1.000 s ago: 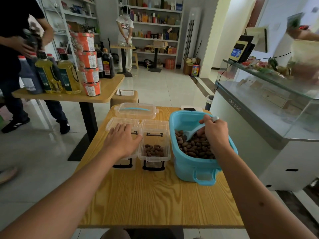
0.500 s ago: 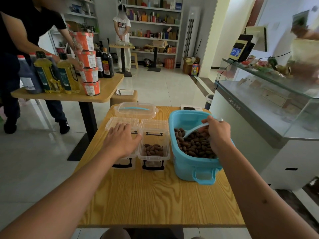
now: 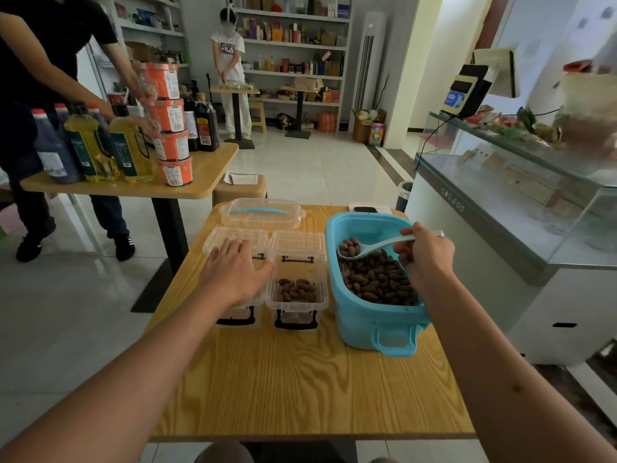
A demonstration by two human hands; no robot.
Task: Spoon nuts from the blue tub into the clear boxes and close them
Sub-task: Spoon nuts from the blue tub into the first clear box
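Two clear boxes sit side by side on the wooden table (image 3: 300,379) in the head view: the left clear box (image 3: 233,240) lies under the left hand (image 3: 233,274), whose flat, relaxed fingers press on it, and the right clear box (image 3: 297,289) holds a thin layer of nuts. Just beside it stands the blue tub (image 3: 374,325), part full. The right hand (image 3: 427,259) grips the white spoon (image 3: 370,248) by its handle, its bowl carrying a few nuts (image 3: 349,247) above the heap. The nuts look hard, smooth and apt to roll, so the spoon should travel level. The boxes seem light and thin-walled; steadying one by its rim makes sense. A spare lid (image 3: 262,213) rests behind.
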